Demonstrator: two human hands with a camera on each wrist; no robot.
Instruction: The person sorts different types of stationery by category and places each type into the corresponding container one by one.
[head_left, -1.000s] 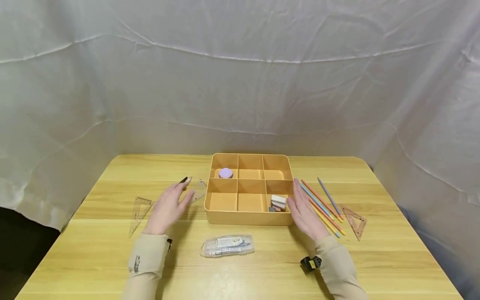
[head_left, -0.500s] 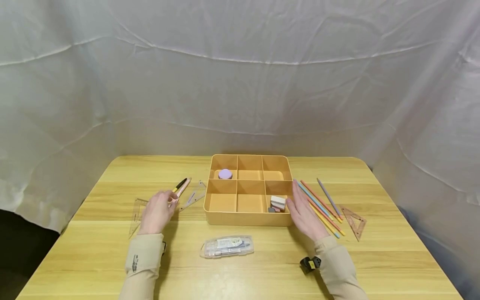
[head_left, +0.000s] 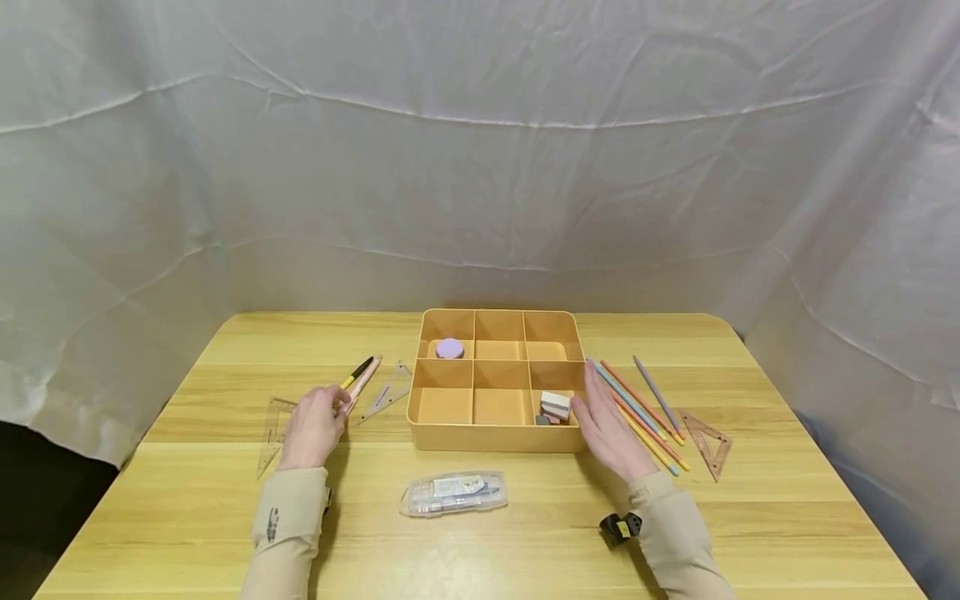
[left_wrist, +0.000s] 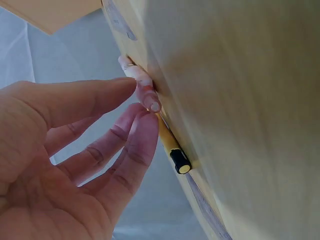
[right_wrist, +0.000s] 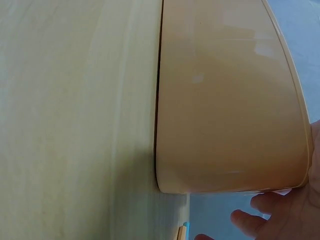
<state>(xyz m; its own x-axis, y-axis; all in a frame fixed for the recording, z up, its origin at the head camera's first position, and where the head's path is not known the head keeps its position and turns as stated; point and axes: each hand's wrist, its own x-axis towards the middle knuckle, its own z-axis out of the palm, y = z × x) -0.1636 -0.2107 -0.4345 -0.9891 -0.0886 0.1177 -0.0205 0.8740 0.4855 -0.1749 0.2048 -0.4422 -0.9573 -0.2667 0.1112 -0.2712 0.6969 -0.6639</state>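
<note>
My left hand [head_left: 311, 427] pinches the near end of a pink pen [left_wrist: 144, 86] between thumb and fingertips; the pen lies on or just above the table. Beside it lies a yellow pen with black ends [left_wrist: 176, 150], partly behind the fingers in the left wrist view. My right hand [head_left: 611, 429] rests with straight fingers along the right side of an orange box with several compartments [head_left: 480, 437]. A round lilac thing [head_left: 450, 348] sits in its back left compartment. White erasers [head_left: 556, 405] and small dark and reddish pieces lie in the front right one.
Clear set squares lie either side of the left hand: one [head_left: 271, 442] left, one [head_left: 390, 395] by the box. A clear case [head_left: 455, 493] lies in front of the box. Several coloured pencils [head_left: 645, 417] and a pinkish set square [head_left: 708, 446] are at right.
My left hand has drawn back toward me and left, and its fingers have closed on the pink pen's near end. The right hand stays at the box.
</note>
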